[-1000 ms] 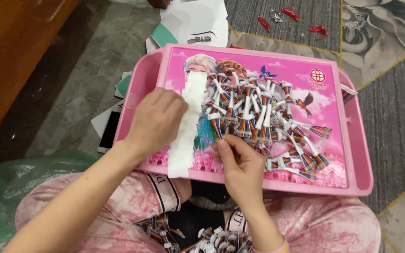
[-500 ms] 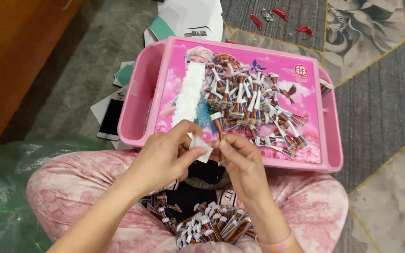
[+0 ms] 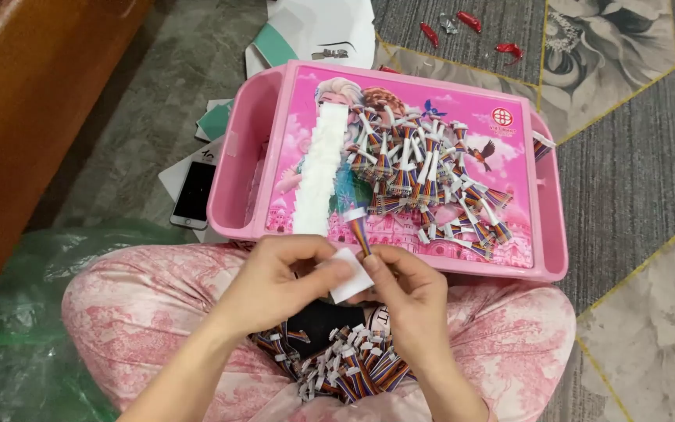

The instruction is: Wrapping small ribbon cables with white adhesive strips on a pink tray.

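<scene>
My left hand (image 3: 283,273) pinches a small white sticker (image 3: 351,275) just above my lap. My right hand (image 3: 406,285) holds a short rainbow ribbon cable (image 3: 361,233) with a white connector on top, upright, right beside the sticker. In front of my hands stands a pink lap table (image 3: 544,234) with a cartoon picture on its top. A long white strip of sticker backing (image 3: 320,168) lies on its left half. A heap of several finished ribbon cables (image 3: 431,176) covers its middle and right. More ribbon cables (image 3: 341,367) lie in my lap between my pink trouser legs.
A white phone (image 3: 194,191) lies on the floor left of the pink table, with papers (image 3: 314,27) behind it. A wooden cabinet (image 3: 33,101) runs along the left. Green plastic sheeting (image 3: 17,312) lies by my left knee. Red bits (image 3: 466,23) sit on the patterned carpet.
My left hand came off the white strip on the table and drew back to my lap with a small sticker. Both hands met close over my lap; the view tilted down.
</scene>
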